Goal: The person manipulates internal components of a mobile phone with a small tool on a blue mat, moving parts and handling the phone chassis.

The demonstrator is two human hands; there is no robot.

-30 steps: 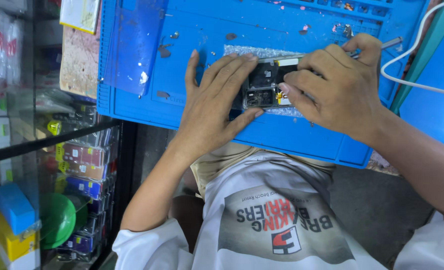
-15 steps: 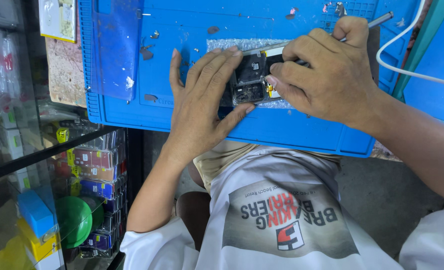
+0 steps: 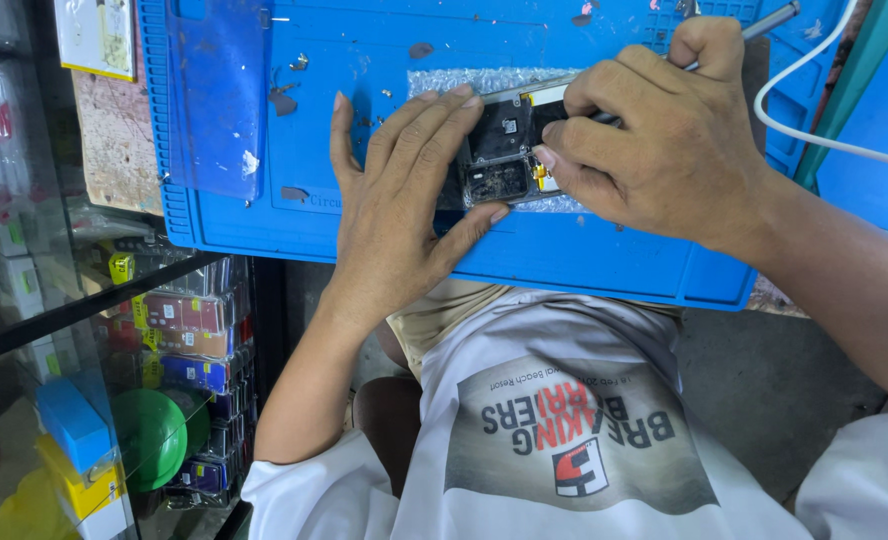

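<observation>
At nine o'clock, glass shelves (image 3: 84,310) carry small coloured boxes and a green round lid (image 3: 154,435); toward eleven o'clock a blue work mat (image 3: 364,215) spreads across the bench; near centre the left hand (image 3: 404,190) lies flat, fingers spread, pressing on the opened phone (image 3: 504,150); at one o'clock the right hand (image 3: 664,140) is curled closed around a slim metal tool (image 3: 764,22), its tip hidden at the phone; at two o'clock runs a white cable (image 3: 824,140).

The head camera is looking steeply down from close above, taking in the blue work mat (image 3: 294,215), both forearms and the person's own lap.
</observation>
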